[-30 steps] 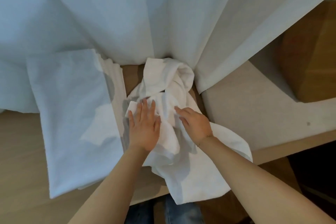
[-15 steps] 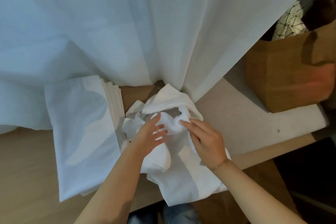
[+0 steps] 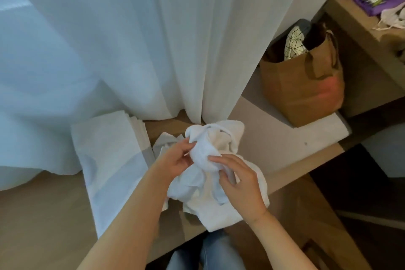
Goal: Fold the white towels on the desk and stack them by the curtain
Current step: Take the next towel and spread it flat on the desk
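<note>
Since the earlier frames, both hands had risen from pressing flat on the crumpled towel (image 3: 210,160) to gathering it up, and the bundle stood higher off the desk (image 3: 43,215) than before. At the moment of inspection the left hand (image 3: 175,160) pinched a fold of the towel between thumb and curled fingers, on the side of the bundle toward the folded stack (image 3: 109,155). The right hand (image 3: 238,184) gripped the opposite side of the same bundle, its thumb and fingers closed on the cloth. The towel remained bunched and unfolded; its upper part lay directly below the point where the curtain (image 3: 153,39) gathered, and its lower edge hung over the near edge of the desk, above the person's jeans (image 3: 208,254). The folded stack lay flat on the desk just beside the crumpled towel, on its left, with its far end tucked against the curtain hem; several layered edges were visible along the side facing the bundle. A pale mat (image 3: 285,138) lay on the desk to the right of the towel, reaching under the curtain. A brown paper bag (image 3: 306,90) stood upright on the far end of that mat, well apart from the towel, with a patterned item showing in its mouth. Beyond the bag, a shelf (image 3: 361,22) carried purple packaging and pale cloth.
</note>
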Demonstrator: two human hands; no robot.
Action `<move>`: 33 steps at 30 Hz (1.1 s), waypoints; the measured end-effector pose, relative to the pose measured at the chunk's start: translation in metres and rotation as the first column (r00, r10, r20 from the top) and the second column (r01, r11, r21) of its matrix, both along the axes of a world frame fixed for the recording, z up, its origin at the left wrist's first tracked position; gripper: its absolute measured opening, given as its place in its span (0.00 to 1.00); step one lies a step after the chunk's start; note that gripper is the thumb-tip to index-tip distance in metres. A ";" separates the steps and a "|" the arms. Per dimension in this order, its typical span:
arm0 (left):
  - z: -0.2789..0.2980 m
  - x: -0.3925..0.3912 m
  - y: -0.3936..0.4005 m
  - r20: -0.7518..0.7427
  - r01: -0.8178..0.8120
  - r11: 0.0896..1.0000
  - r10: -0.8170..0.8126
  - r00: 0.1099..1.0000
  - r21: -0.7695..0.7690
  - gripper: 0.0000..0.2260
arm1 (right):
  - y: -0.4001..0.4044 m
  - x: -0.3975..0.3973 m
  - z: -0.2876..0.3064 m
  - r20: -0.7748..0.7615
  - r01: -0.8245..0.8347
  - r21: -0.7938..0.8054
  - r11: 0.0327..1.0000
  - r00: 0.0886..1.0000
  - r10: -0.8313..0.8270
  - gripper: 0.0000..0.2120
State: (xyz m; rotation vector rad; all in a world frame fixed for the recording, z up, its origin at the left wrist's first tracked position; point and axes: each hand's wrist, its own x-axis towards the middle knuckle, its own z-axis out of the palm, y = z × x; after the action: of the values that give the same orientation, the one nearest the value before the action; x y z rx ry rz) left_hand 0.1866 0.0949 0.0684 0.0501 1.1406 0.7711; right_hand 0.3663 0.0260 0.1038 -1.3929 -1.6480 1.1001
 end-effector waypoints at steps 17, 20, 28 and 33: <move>0.156 -0.096 -0.063 -0.614 0.321 0.863 -0.017 0.789 0.389 0.10 | 0.011 -0.052 0.060 -0.310 -0.056 -0.853 0.519 0.854 -0.418 0.33; 0.172 -0.089 -0.067 -0.559 0.308 0.853 -0.024 0.829 0.421 0.12 | 0.016 -0.078 0.063 -0.423 -0.121 -0.849 0.514 0.739 -0.525 0.36; 0.184 -0.065 -0.076 -0.567 0.223 0.889 0.049 0.822 0.401 0.07 | 0.004 -0.052 0.112 -0.243 0.282 -0.546 0.789 0.848 -0.471 0.30; 0.177 -0.020 -0.073 -0.650 0.336 0.880 -0.043 0.759 0.335 0.06 | -0.008 0.015 0.140 -0.305 0.423 -0.408 0.809 0.772 -0.557 0.28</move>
State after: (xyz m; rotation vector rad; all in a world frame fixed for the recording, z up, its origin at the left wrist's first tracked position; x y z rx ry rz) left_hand 0.1662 0.0215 0.2449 0.8592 1.5410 0.8311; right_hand 0.3811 0.0182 0.2437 -1.5435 -0.7461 1.2560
